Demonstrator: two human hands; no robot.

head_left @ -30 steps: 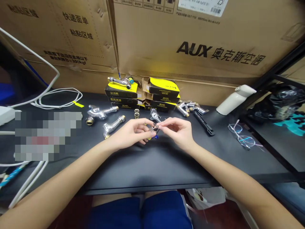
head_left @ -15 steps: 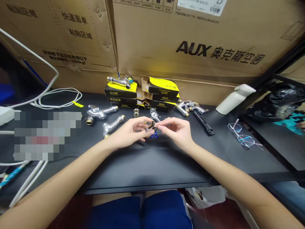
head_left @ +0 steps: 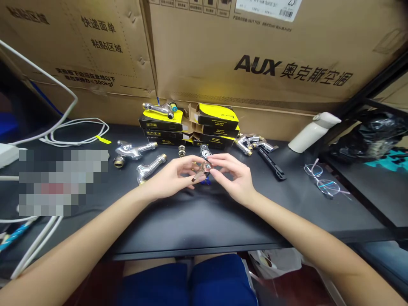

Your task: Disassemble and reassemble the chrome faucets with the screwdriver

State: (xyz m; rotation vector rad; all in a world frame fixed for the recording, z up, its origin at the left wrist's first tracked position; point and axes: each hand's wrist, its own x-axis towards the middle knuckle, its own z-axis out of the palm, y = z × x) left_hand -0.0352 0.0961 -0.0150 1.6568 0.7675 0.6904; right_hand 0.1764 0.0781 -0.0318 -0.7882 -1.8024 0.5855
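Both hands meet over the middle of the black table (head_left: 204, 221). My left hand (head_left: 174, 178) is closed round a small chrome tap part (head_left: 201, 170), its fingers curled under it. My right hand (head_left: 232, 176) pinches the same part from the right with thumb and fingertips. A small blue piece (head_left: 207, 182) shows just below the fingers. Chrome tap bodies (head_left: 134, 151) lie to the left of my hands, and a loose brass ring (head_left: 182, 150) sits behind them.
Stacked yellow-and-black boxes (head_left: 191, 123) with a tap on top stand at the back, before large cardboard cartons. More chrome taps (head_left: 251, 143), a black bar (head_left: 270, 163), a white bottle (head_left: 314, 131) and glasses (head_left: 321, 180) lie to the right. White cables (head_left: 76, 131) run at the left.
My right hand has shifted a little left and closed in over the part; my left hand has turned the part slightly. Nothing else has moved.
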